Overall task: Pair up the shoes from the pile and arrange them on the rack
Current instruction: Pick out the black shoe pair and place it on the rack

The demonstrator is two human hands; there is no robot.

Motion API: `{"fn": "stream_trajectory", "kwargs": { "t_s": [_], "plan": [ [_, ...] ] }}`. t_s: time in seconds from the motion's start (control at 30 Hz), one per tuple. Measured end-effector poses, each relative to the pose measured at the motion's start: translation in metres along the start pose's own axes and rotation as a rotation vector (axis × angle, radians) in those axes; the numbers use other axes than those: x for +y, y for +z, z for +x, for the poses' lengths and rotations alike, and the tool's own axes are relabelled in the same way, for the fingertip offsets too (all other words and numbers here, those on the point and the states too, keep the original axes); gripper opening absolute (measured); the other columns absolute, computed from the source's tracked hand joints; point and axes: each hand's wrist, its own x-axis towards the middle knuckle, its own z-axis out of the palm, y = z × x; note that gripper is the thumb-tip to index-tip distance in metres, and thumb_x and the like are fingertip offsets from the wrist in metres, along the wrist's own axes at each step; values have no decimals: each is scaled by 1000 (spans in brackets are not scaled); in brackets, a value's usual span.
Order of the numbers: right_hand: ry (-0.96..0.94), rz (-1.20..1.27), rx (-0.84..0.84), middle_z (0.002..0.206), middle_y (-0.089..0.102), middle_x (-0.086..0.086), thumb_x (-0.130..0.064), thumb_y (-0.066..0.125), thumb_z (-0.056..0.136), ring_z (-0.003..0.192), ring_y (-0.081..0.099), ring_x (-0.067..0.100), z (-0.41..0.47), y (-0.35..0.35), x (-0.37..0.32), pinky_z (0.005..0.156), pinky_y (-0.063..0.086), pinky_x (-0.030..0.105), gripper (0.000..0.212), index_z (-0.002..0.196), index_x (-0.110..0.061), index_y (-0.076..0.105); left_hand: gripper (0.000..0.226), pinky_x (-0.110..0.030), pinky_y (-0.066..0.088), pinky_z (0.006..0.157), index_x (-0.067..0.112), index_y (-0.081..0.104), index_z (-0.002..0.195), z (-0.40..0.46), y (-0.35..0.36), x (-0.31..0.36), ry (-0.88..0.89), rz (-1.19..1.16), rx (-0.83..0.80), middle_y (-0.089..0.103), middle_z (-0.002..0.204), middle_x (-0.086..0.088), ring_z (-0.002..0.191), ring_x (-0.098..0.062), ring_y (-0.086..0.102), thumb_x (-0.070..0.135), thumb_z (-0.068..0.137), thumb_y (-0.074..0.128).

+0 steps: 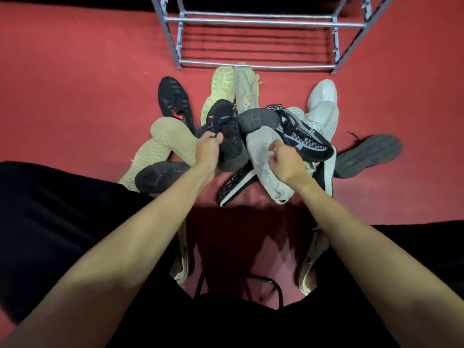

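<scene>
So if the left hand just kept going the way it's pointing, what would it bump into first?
The left hand is already closed on a black shoe with orange marks. Past it along that line lies the pale yellow upturned sole, then the rack. Depth is hard to judge.

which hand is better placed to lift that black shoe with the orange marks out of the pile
Left. The left hand already pinches the black shoe with orange marks at its laces, and its likely mate lies on that side. The right hand is on the light grey shoe.
</scene>
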Motion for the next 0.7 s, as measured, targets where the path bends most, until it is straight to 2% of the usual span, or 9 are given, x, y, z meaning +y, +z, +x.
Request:
{"fn": "stream_trajectory", "kwargs": {
  "t_s": [0.07,0.1,0.17,0.27,0.37,0.47,0.53,0.6,0.7],
  "plan": [
    [-7,-15,-34,106,67,23,-11,48,88,103,61,39,-1,2,-7,83,49,40,36,122,-1,49,28,-37,49,76,20,46,59,4,-16,15,16,-117,43,58,78,-6,77,-21,54,15,84,57],
    [-11,0,-43,106,66,23,-14,49,89,104,60,39,-2,4,-9,85,48,40,34,120,1,49,28,-36,50,76,20,46,59,4,-22,21,32,-142,37,59,80,-5,77,-18,55,14,84,57],
    [5,103,-43,105,66,20,-20,49,93,103,60,35,-5,8,-18,87,45,36,31,115,1,53,32,-27,43,62,20,42,61,-8,-31,31,85,-114,-10,54,73,1,68,-11,50,10,89,53],
    [125,575,-81,88,62,13,-27,46,97,84,59,26,-12,9,-39,76,45,32,24,89,-9,58,33,-28,39,64,21,44,64,-19,-38,28,174,5,-97,50,72,5,68,-6,47,4,90,50],
    [263,982,-232,83,63,8,-43,44,97,72,61,20,-11,1,-55,70,52,30,40,110,-7,55,17,-41,47,89,22,57,79,-25,-40,17,268,45,-144,57,99,0,94,-16,56,9,90,56],
    [241,1125,-339,94,66,9,-56,47,90,85,64,22,-4,-3,-53,84,54,38,57,117,-7,54,15,-40,40,104,23,60,77,-33,-35,18,377,126,-250,56,117,1,112,-18,53,11,83,64],
    [244,1176,-344,98,68,6,-50,53,89,90,63,22,-2,-1,-49,86,54,36,48,112,-9,61,19,-32,39,102,19,56,68,-39,-33,20,403,147,-332,58,113,1,109,-14,52,6,74,67],
    [256,1242,-323,99,67,6,-30,61,89,94,59,24,-2,3,-46,81,54,31,26,107,-10,63,14,-26,37,100,16,54,61,-43,-31,21,395,153,-356,57,110,0,107,-13,51,8,63,66],
    [247,1275,-270,99,66,8,-13,62,88,96,56,26,0,9,-46,83,55,36,16,103,-12,59,16,-13,33,94,19,56,69,-36,-29,11,412,268,-182,48,116,-2,112,-12,46,9,67,68]
  ]
}}
